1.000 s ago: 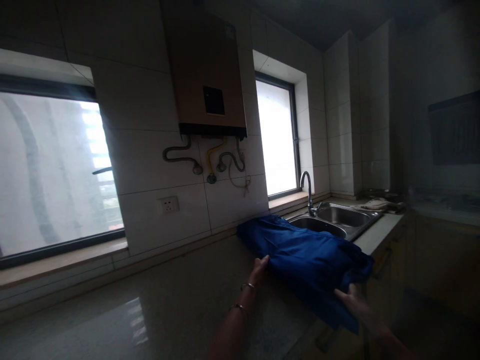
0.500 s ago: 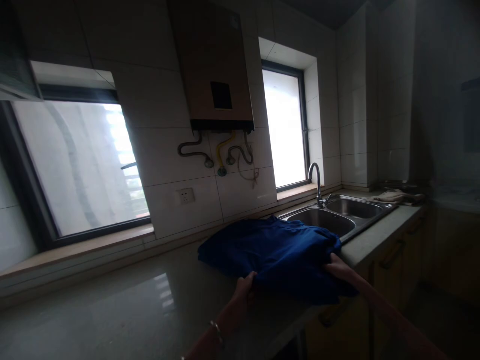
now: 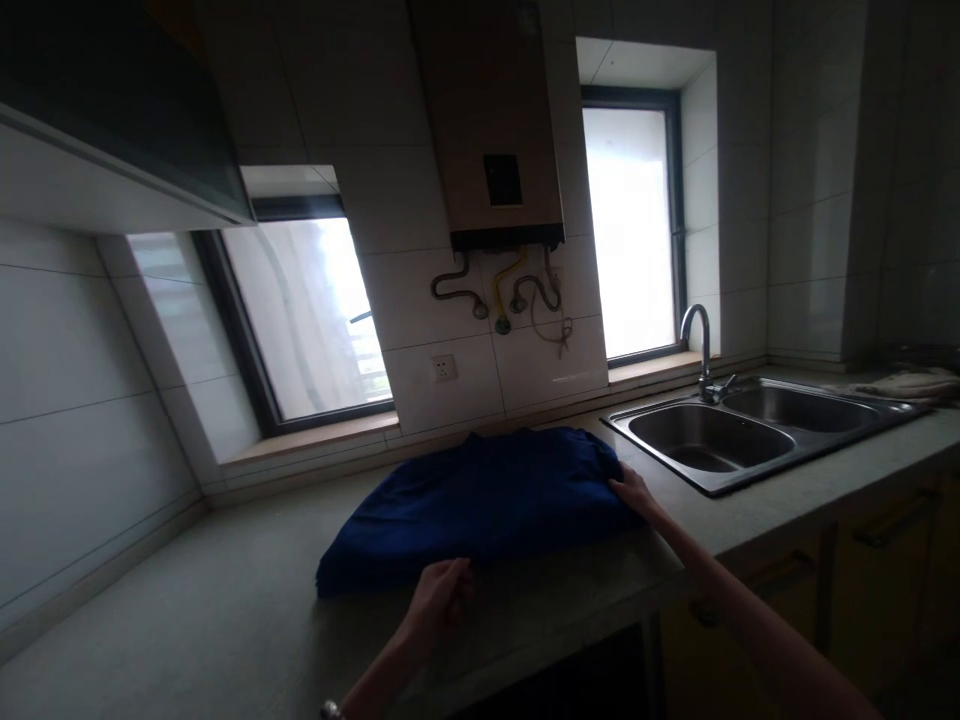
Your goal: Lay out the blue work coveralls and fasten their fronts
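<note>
A dark blue cloth (image 3: 480,500), folded over and loosely bunched, lies on the countertop left of the sink; whether it is a garment I cannot tell. My left hand (image 3: 442,592) is at its near edge, with fingers pinched together on the fabric's border. At the right end of the cloth, my right hand (image 3: 634,490) grips the edge, its fingertips partly hidden by the fabric. A bracelet (image 3: 331,710) shows on my left wrist at the bottom of the view.
A double-bowl steel sink (image 3: 712,440) with a curved faucet (image 3: 703,345) is to the right. Behind the countertop (image 3: 225,590) a water heater (image 3: 499,130) with pipes hangs on the tiled wall between two windows. A wall cabinet (image 3: 127,130) juts out at upper left. Pale cloths (image 3: 904,384) lie beyond the sink.
The blue cloth has moved left, away from the sink edge, and now lies flatter on the countertop. Both hands have moved left with it, and the view has turned left.
</note>
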The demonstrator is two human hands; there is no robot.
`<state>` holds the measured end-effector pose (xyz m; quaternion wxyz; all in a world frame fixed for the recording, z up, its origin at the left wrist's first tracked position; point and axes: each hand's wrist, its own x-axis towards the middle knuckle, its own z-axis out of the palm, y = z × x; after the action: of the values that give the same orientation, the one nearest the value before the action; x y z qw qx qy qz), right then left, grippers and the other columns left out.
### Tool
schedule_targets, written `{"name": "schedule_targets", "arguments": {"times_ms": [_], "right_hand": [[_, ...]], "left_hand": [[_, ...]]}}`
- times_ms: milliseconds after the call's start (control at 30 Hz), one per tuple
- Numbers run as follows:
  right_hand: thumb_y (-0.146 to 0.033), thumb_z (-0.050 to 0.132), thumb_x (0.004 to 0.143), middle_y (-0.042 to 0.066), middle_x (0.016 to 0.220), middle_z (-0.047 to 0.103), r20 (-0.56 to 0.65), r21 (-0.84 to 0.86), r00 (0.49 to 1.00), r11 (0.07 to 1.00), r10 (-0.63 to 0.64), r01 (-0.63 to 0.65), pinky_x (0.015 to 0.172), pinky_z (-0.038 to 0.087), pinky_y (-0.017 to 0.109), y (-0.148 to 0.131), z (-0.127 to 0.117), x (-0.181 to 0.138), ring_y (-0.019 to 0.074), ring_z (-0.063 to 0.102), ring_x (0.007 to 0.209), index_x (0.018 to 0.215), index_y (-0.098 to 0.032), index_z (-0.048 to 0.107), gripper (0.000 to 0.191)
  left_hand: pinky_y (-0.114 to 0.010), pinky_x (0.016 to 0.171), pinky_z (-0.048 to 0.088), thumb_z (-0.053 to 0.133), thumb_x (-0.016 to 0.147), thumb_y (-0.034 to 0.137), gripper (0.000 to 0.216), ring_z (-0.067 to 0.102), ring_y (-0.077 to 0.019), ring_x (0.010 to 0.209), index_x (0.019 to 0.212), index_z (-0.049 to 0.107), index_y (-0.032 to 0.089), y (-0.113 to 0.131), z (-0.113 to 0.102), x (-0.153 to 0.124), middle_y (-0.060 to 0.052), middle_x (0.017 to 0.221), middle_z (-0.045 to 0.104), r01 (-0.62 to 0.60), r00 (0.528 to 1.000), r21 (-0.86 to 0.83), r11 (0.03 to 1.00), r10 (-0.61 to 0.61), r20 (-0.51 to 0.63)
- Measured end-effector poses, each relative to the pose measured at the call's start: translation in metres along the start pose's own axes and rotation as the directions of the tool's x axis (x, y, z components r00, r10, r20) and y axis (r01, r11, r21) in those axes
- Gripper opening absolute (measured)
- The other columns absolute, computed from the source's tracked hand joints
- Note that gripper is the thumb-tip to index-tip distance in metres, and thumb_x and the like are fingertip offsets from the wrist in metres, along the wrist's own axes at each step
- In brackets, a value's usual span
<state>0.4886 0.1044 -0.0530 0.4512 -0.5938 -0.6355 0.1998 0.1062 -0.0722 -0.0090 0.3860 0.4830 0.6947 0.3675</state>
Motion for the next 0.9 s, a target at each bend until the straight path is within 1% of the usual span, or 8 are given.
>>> {"name": "schedule_targets", "arguments": {"times_ms": [33, 100, 167, 233, 333, 467, 733, 900], "right_hand": [[-0.021, 0.052, 0.069, 0.011, 0.101, 0.066, -0.016, -0.009, 1.000, 1.000, 0.004, -0.004, 0.083, 0.047, 0.032, 0.002, 0.001, -0.001, 0.0251, 0.062, 0.093, 0.111, -0.014, 0.061, 0.043], [-0.022, 0.052, 0.071, 0.013, 0.108, 0.065, -0.062, -0.032, 0.998, 0.999, 0.001, -0.003, 0.088, 0.045, 0.033, 0.008, 0.001, -0.005, 0.0266, 0.060, 0.101, 0.115, -0.013, 0.059, 0.046], [-0.023, 0.052, 0.072, 0.013, 0.112, 0.064, -0.106, -0.068, 0.994, 0.998, -0.012, 0.005, 0.090, 0.045, 0.032, 0.015, 0.001, -0.006, 0.0268, 0.059, 0.105, 0.120, -0.014, 0.056, 0.049], [-0.024, 0.051, 0.074, 0.012, 0.113, 0.064, -0.127, -0.111, 0.992, 0.994, -0.026, 0.012, 0.090, 0.046, 0.032, 0.021, 0.002, -0.006, 0.0261, 0.060, 0.105, 0.124, -0.014, 0.053, 0.051], [-0.022, 0.049, 0.075, 0.011, 0.114, 0.064, -0.129, -0.169, 0.991, 0.985, -0.042, 0.020, 0.091, 0.045, 0.032, 0.028, 0.005, 0.000, 0.0250, 0.060, 0.105, 0.126, -0.013, 0.051, 0.052], [-0.019, 0.047, 0.075, 0.011, 0.114, 0.064, -0.119, -0.196, 0.992, 0.980, -0.051, 0.026, 0.092, 0.044, 0.031, 0.031, 0.008, 0.008, 0.0244, 0.060, 0.105, 0.125, -0.012, 0.052, 0.051], [-0.015, 0.046, 0.074, 0.010, 0.111, 0.065, -0.112, -0.201, 0.993, 0.978, 0.022, -0.044, 0.091, 0.044, 0.032, 0.028, 0.011, 0.028, 0.0255, 0.060, 0.105, 0.125, -0.015, 0.053, 0.051], [-0.014, 0.048, 0.072, 0.010, 0.107, 0.067, -0.123, -0.192, 0.992, 0.980, 0.026, -0.050, 0.091, 0.044, 0.033, 0.031, 0.019, 0.049, 0.0266, 0.060, 0.104, 0.124, -0.015, 0.055, 0.052]], "left_hand": [[-0.026, 0.043, 0.035, 0.043, 0.078, 0.058, 0.044, 0.046, -0.0132, 0.042, 0.066, 0.054, 0.017, 0.001, -0.014, -0.003, -0.005, 0.061, 0.059, -0.143, 0.984, 0.146, 0.979, 0.156, -0.082], [-0.031, 0.062, 0.046, 0.038, 0.085, 0.048, 0.039, 0.059, -0.0199, 0.063, 0.074, 0.060, 0.018, 0.007, -0.042, -0.006, -0.008, 0.074, 0.064, -0.345, 0.862, 0.491, 0.800, 0.477, -0.172], [-0.042, 0.090, 0.042, 0.038, 0.087, 0.037, 0.033, 0.057, -0.0283, 0.100, 0.091, 0.065, 0.017, 0.012, -0.069, -0.005, -0.013, 0.104, 0.065, -0.345, 0.715, 0.778, 0.526, 0.684, -0.146], [-0.056, 0.105, 0.024, 0.042, 0.086, 0.034, 0.037, 0.034, -0.0361, 0.129, 0.111, 0.063, 0.016, 0.009, -0.091, 0.004, -0.015, 0.135, 0.048, -0.206, 0.666, 0.914, 0.351, 0.734, -0.132], [-0.075, 0.094, 0.016, 0.041, 0.087, 0.042, 0.051, 0.016, -0.0459, 0.134, 0.132, 0.049, 0.020, -0.011, -0.107, 0.022, -0.017, 0.149, 0.027, 0.048, 0.780, 0.909, 0.413, 0.553, -0.292], [-0.077, 0.085, 0.025, 0.039, 0.085, 0.055, 0.062, 0.015, -0.0501, 0.133, 0.142, 0.033, 0.029, -0.040, -0.104, 0.039, -0.016, 0.153, 0.013, 0.101, 0.895, 0.859, 0.503, 0.332, -0.299], [-0.073, 0.091, 0.022, 0.023, 0.087, 0.057, 0.065, 0.010, -0.0480, 0.136, 0.146, 0.016, 0.031, -0.050, -0.100, 0.076, -0.014, 0.155, -0.008, 0.144, 0.924, 0.791, 0.594, 0.205, -0.322], [-0.072, 0.091, 0.024, 0.025, 0.084, 0.062, 0.070, 0.017, -0.0497, 0.134, 0.145, 0.023, 0.028, -0.038, -0.098, 0.092, -0.017, 0.154, 0.005, 0.148, 0.938, 0.782, 0.605, 0.164, -0.305]]}}
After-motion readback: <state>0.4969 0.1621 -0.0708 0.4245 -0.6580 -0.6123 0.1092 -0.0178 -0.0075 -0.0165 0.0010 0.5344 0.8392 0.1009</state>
